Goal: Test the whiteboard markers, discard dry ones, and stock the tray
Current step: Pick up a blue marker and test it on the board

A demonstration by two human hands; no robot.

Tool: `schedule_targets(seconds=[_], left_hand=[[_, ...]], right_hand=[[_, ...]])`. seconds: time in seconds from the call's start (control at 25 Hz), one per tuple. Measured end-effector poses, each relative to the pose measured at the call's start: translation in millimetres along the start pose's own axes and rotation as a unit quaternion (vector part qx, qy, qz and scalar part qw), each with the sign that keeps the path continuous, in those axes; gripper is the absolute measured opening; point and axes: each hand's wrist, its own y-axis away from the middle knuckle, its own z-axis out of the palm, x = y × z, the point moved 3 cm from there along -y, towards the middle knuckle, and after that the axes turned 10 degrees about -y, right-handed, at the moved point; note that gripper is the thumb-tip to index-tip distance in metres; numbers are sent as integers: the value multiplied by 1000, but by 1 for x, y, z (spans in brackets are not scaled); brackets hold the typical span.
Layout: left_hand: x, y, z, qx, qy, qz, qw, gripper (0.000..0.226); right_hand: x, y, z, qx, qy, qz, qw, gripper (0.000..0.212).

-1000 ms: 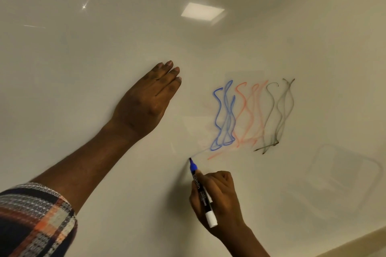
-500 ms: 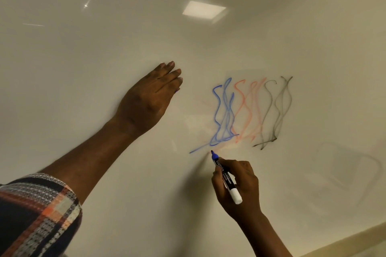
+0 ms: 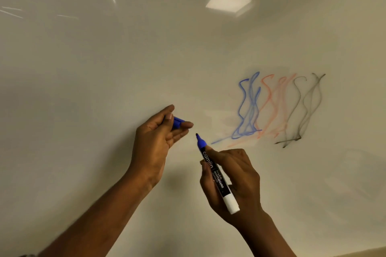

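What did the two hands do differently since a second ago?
The left hand lifted off the whiteboard, came across toward the marker, and now pinches a blue cap. The right hand still grips the marker, its tip now close to the cap. The coloured squiggles stayed.

Brand: "camlin", white letters on the black barrel of the blue marker (image 3: 215,175), near its tip.
Type: "WHITEBOARD", small white capitals, further toward the marker's white end.
Fine print: alongside "WHITEBOARD", too small to read.
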Motion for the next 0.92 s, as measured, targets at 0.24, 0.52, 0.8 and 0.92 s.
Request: schedule_targets(seconds=[0.24,0.52,0.8,0.92], left_hand=[[-6,12,-22,-15,-35,-46,998,29],[-14,18,-32,-88,-19,-99,991,29],[-27,17,-36,-46,-33,-77,995,31],[-33,19,-34,-18,5,-73,997,27]], right_hand=[[-15,1,19,-50,-46,12,998,26],[-22,3,26,-77,-80,66,992,27],[-22,7,37,-88,-135,120,980,30],[-20,13,46,-79,-164,128,975,31]])
